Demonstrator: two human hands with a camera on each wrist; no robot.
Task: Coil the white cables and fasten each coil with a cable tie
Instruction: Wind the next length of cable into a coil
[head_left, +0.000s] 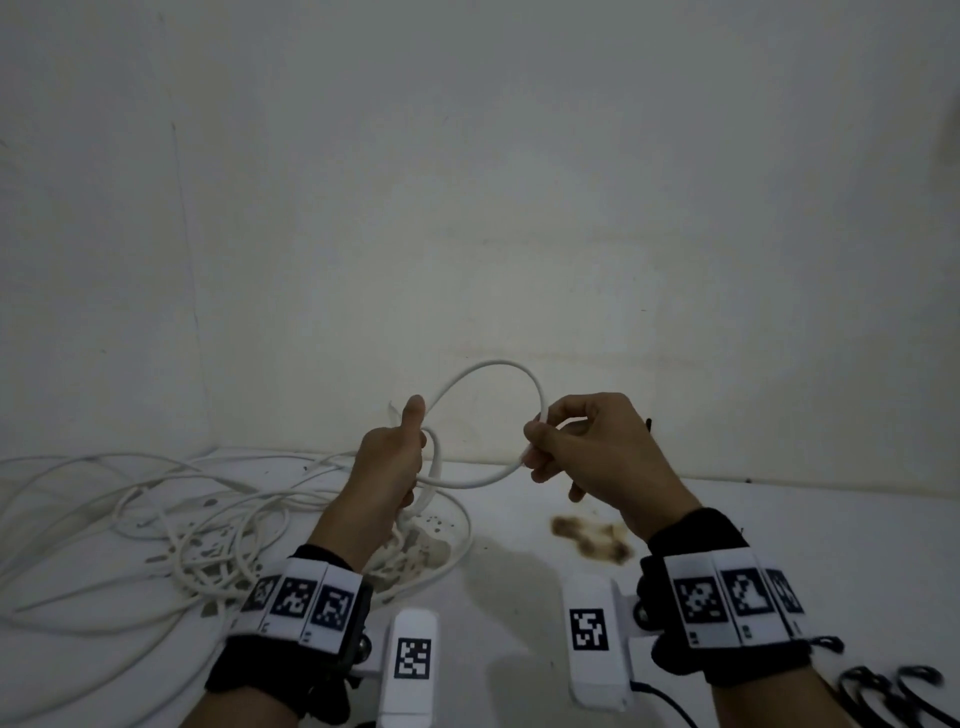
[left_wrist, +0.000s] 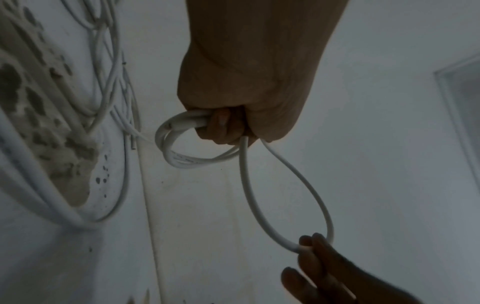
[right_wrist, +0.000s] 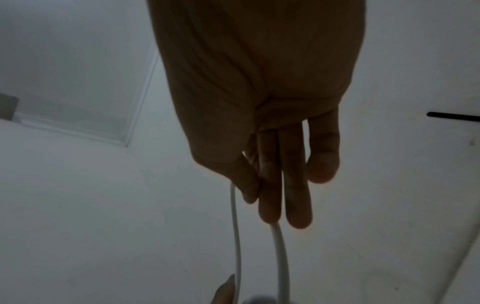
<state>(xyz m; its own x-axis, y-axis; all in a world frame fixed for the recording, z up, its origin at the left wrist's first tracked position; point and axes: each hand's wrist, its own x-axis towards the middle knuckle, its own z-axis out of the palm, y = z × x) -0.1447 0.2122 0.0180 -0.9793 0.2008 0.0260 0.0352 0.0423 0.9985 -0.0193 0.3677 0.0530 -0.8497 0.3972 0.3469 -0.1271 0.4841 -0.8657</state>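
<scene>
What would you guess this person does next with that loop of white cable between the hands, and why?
Probably the right hand carries its end of the loop over to the left hand, laying it onto the small coil gripped there. The loop hangs open between both hands, the coil has few turns, and much loose cable remains on the floor.

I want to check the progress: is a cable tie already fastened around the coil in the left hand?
No, the left hand grips bare white loops with no tie on them.
</scene>
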